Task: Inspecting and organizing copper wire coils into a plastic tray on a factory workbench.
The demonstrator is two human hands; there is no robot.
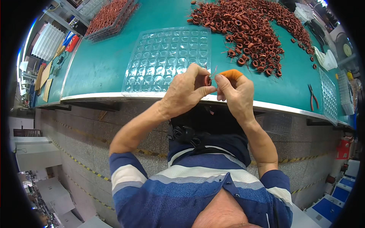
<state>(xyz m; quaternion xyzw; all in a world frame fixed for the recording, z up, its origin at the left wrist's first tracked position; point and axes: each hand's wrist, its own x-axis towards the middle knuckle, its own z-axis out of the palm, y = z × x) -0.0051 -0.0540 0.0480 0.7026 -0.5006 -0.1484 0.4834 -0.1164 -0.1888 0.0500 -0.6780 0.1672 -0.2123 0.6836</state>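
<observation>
A small coil [207,80], a ring wound with copper-red wire, is pinched between the thumb and fingers of my left hand [181,88]. Thin wire leads rise from its top. My right hand [239,89], with an orange covering on a finger, closes thumb against finger at one of these leads, just right of the ring. Both hands are over the table's front edge. Behind my left hand lies a clear plastic tray [146,62] with rows of round pockets. A big heap of similar coils [243,32] spreads over the table beyond my right hand.
Stacked trays full of coils [110,22] stand at the far left of the green table [99,62]. Red-handled pliers [313,100] lie at the right, beside another clear tray [329,95]. A white bag [326,59] sits behind them. Tools and a red object [72,43] are at the left.
</observation>
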